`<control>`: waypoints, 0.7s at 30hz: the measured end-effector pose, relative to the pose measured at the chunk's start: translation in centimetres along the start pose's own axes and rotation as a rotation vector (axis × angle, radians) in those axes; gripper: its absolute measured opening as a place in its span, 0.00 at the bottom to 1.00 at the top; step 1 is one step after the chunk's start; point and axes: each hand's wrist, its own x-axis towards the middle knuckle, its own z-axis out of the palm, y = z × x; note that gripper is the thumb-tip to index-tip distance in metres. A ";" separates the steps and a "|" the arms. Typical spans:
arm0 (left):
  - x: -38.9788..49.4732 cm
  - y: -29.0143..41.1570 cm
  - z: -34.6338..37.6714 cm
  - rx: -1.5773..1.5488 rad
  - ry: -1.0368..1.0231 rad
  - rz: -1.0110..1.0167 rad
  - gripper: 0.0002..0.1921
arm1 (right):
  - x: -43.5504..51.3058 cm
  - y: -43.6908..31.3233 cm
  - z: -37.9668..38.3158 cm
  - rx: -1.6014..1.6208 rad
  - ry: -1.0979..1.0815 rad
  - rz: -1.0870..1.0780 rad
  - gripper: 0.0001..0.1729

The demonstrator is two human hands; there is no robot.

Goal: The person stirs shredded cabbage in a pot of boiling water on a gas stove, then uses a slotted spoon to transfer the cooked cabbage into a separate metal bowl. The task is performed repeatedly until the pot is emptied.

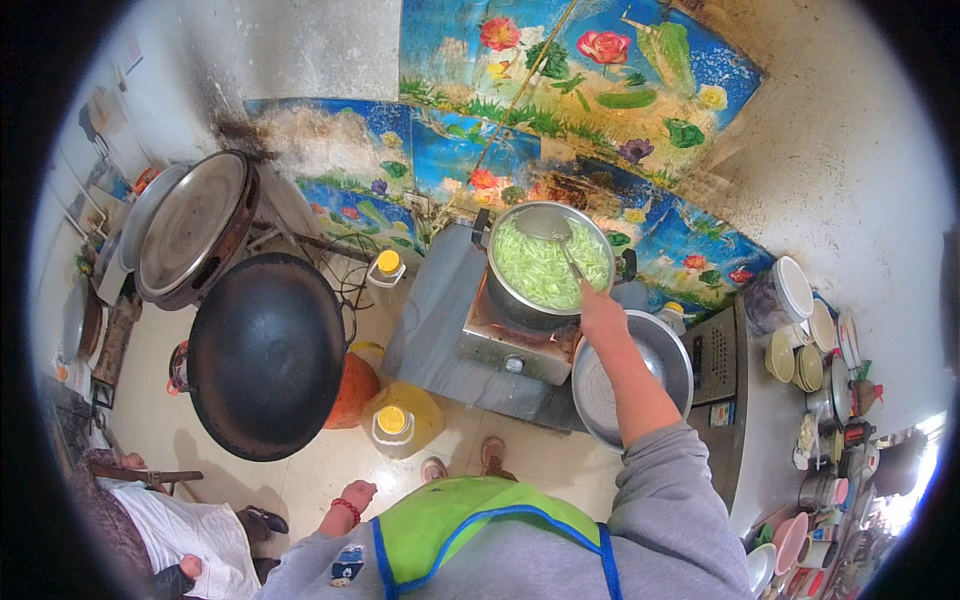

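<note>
My right hand [602, 315] grips the handle of a metal skimmer [546, 224]. The skimmer's round head rests over shredded pale green vegetable [529, 262] in liquid. This fills a deep metal pot [494, 279] with black side handles, which stands on a gas stove [517, 358] with a front knob. Beneath my right forearm, a wide metal basin [596, 397] is partly hidden. Down at my left side, my left hand [358, 496] hangs loosely curled, with a red bead bracelet at the wrist. Nothing shows in its fingers.
A large black wok [266, 356] stands at left, before a big round pan [193, 225]. Yellow-capped oil jugs [405, 427] sit on the floor by the grey stove table [435, 315]. A seated person [180, 536] is at lower left. Bowls [780, 358] and jars crowd the right counter.
</note>
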 end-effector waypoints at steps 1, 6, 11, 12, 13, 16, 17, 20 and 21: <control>-0.3 0.5 0.0 -0.022 0.002 -0.004 0.20 | -0.5 -0.2 0.0 -0.058 -0.021 0.000 0.30; 0.6 0.6 0.0 -0.002 -0.017 -0.022 0.19 | -5.2 0.0 -2.3 -0.174 -0.040 -0.100 0.32; 2.9 -1.0 -0.3 0.121 -0.050 0.018 0.20 | -9.5 1.0 -4.6 -0.125 -0.094 -0.054 0.28; 3.3 -1.1 -0.5 0.203 -0.057 0.136 0.20 | -10.1 1.2 -4.9 -0.077 -0.130 -0.019 0.27; 3.5 -1.1 -0.7 0.279 -0.063 0.250 0.21 | -10.6 1.5 -5.1 -0.028 -0.165 0.015 0.26; 3.3 0.0 -0.6 0.221 -0.029 0.155 0.21 | -11.3 2.3 -5.2 0.162 -0.057 0.064 0.24; 3.0 0.6 -0.6 0.143 -0.014 0.040 0.21 | -11.1 2.7 -4.9 0.184 -0.002 0.059 0.24; 2.4 2.2 -1.1 0.221 -0.056 0.027 0.21 | -8.7 4.0 -3.1 0.243 0.096 0.102 0.23; 2.1 2.5 -1.2 0.206 -0.054 0.023 0.21 | -7.3 4.4 -2.1 0.250 0.105 0.120 0.22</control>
